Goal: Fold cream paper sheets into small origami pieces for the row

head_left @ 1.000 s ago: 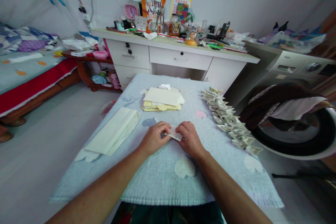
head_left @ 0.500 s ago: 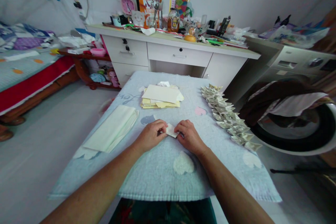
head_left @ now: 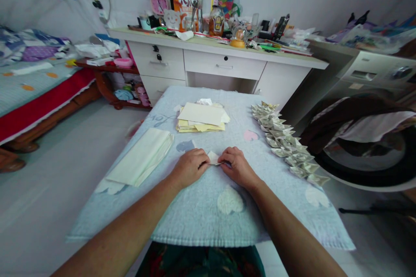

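Indoors, left hand (head_left: 191, 166) and right hand (head_left: 238, 166) pinching paper (head_left: 213, 158), blue cloth (head_left: 195, 220) beneath, desk (head_left: 208, 61) beyond.

The tabletop cloth (head_left: 198, 220) is pale blue, patterned with cream, pink and grey-blue hearts (head_left: 230, 200), and the paper stack (head_left: 203, 114) on it is cream above yellow. In front of the stack, the small folded paper (head_left: 213, 157) is off-white; to the stack's left, the sheaf (head_left: 139, 158) is greenish white; to its right, the folded pieces (head_left: 282, 140) are greyish cream, the farthest yellow and black.
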Tool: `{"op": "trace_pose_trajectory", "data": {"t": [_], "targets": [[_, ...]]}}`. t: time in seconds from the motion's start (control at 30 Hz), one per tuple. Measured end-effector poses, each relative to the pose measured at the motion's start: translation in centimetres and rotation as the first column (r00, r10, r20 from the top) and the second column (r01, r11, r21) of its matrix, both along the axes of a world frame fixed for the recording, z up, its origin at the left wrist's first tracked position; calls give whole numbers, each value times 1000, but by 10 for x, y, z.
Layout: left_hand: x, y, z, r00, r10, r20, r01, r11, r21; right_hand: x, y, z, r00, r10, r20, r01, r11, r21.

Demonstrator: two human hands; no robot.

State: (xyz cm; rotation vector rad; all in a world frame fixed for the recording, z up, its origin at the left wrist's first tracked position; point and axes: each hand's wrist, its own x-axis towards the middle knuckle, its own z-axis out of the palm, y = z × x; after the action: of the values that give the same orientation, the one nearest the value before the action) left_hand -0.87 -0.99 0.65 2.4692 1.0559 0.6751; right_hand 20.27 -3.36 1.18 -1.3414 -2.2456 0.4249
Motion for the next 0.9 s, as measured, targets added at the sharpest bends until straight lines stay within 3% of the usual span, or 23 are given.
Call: {"op": "trace_pose_trajectory", "data": {"t": [0.27, 0.9], "targets": [[0, 1, 2, 992, 109, 67, -104, 992, -64, 7, 4, 1, 995, -67, -69, 63, 996, -68], [0, 5, -5, 981, 187, 57, -185, 982, -24, -10, 8, -4, 972, -222, 76, 226, 973, -48]]}}
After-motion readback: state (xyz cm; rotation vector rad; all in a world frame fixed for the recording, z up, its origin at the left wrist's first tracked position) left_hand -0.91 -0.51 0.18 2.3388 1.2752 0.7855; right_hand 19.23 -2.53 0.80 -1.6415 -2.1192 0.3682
